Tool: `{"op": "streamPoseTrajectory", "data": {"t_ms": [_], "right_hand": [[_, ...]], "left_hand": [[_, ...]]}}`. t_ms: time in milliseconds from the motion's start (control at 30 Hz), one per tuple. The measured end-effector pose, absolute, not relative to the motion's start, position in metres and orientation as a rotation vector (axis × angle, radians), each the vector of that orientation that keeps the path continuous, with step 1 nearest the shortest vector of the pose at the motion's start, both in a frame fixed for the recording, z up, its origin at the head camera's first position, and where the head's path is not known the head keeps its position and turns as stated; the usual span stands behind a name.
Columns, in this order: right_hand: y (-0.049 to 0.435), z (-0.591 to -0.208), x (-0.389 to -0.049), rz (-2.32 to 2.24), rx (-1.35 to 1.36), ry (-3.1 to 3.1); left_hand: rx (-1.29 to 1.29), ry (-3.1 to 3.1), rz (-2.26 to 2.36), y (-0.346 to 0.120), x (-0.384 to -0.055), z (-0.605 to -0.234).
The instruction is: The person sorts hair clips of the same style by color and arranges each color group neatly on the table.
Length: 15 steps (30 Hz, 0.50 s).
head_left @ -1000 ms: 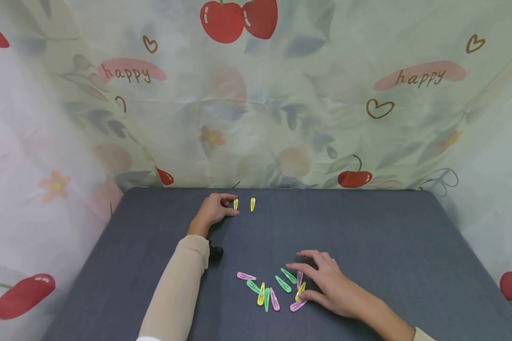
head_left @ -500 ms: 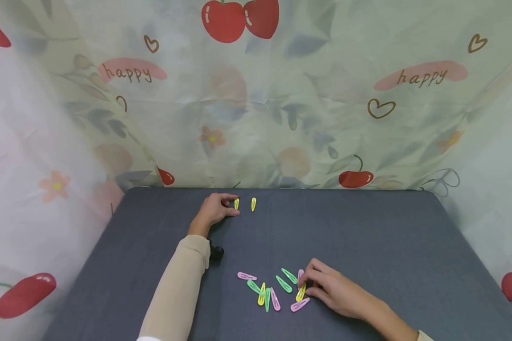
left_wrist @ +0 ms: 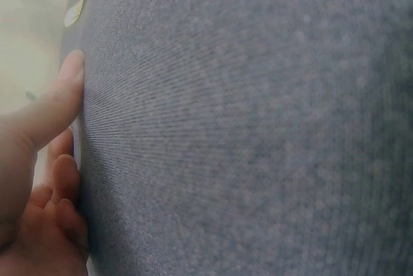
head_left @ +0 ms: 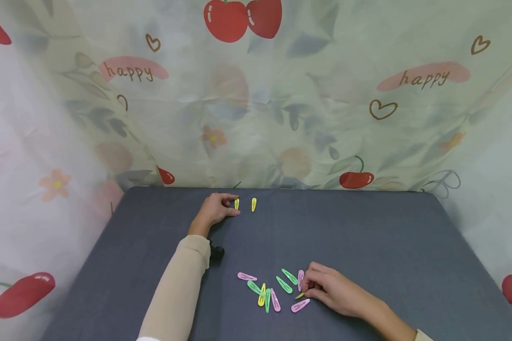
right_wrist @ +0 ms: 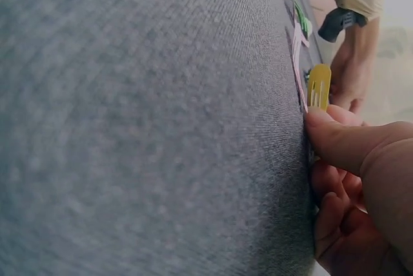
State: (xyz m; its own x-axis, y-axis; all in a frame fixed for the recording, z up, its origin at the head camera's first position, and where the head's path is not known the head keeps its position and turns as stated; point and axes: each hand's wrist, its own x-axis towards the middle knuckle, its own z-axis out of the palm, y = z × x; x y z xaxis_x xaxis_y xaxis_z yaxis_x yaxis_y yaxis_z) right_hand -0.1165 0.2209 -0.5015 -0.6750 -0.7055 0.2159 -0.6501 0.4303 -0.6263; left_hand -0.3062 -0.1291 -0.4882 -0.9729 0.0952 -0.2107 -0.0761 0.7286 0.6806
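In the head view my left hand (head_left: 215, 208) rests on the far part of the table, thumb and index finger on either side of a yellow hair clip (head_left: 236, 204). A second yellow hair clip (head_left: 253, 204) lies just to its right. Near the front, my right hand (head_left: 330, 289) pinches another yellow hair clip (right_wrist: 319, 86) between thumb and fingertips, tilted up off the cloth in the right wrist view. Around it lie a pink clip (head_left: 300, 280), a second pink clip (head_left: 300, 305) and two green clips, one of them a green clip (head_left: 283, 284).
Left of the right hand, a loose cluster holds a pink clip (head_left: 247, 276), a green clip (head_left: 253, 287), a yellow clip (head_left: 261, 295) and others, some overlapping. The dark grey table (head_left: 367, 232) ends at a patterned curtain (head_left: 256, 118) behind. A black wrist camera (head_left: 216, 254) sits on the left wrist.
My right hand has lowered its spread fingers, closed them on the yellow hair clip and tipped it up from the table. The left hand has stayed in place.
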Motion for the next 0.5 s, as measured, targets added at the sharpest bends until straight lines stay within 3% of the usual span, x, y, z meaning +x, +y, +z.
{"op": "streamPoseTrajectory", "data": {"t_ms": [167,500], "right_hand": [[0.2201,-0.4994,-0.1169,-1.089,-1.257,2.597],[0.2204,-0.4980,-0.1153,-1.241,-1.001,2.547]], "left_hand": [[0.017,2.706,1.078,-0.1296,-0.3066,-0.4886],[0.019,2.696,1.087,-0.1307,-0.3056,-0.4878]]}}
